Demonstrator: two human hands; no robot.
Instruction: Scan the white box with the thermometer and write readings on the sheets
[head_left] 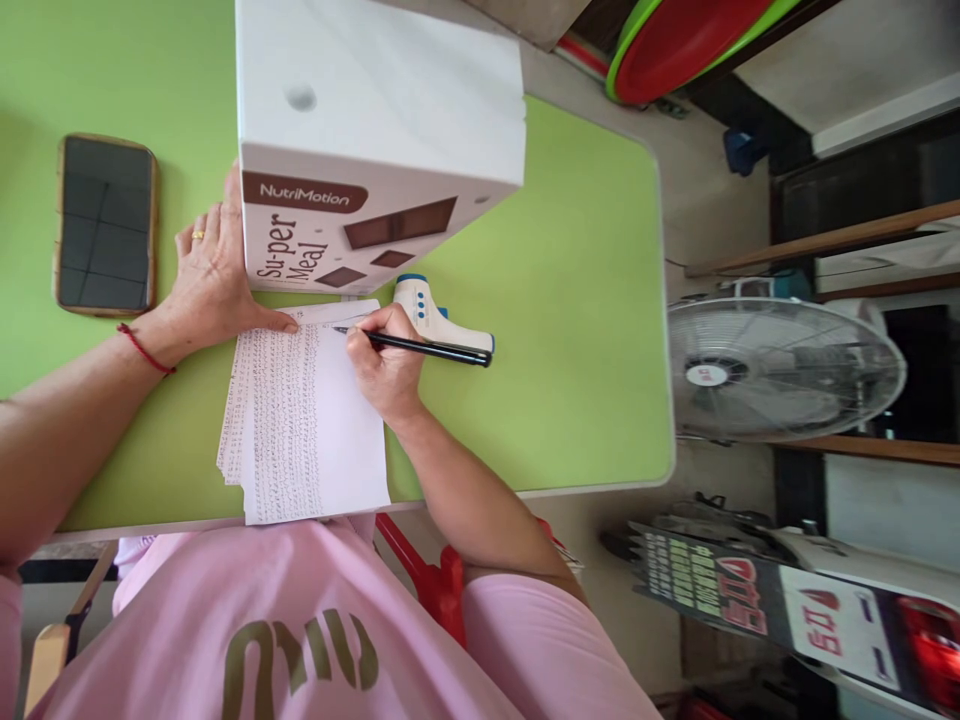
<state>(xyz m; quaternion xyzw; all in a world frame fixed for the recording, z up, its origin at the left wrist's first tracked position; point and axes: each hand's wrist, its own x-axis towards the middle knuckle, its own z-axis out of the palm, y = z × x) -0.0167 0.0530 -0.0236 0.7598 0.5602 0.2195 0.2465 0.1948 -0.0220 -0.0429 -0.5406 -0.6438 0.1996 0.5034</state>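
My right hand (388, 362) is closed around a black pen (442, 349), its tip on the upper part of a white sheet (349, 430). Rows of small handwriting cover the left half of that sheet; the right half is blank. More written sheets (234, 420) lie fanned out underneath. My left hand (214, 275) rests open, thumb stretched onto the sheet's top left and fingers beside the left side of a white NutriMotion box (382, 100). One fingertip is partly hidden by the box. Beyond my right hand lies a white and blue handheld thermometer (442, 322), partly covered by the hand and pen.
A phone (106, 225) in a brown case lies left of my left hand on the green table (577, 300). Past the table's right edge stand a fan (784, 370) and a dark printed bag or panel (705, 580). A red chair part (442, 590) shows below the table's near edge.
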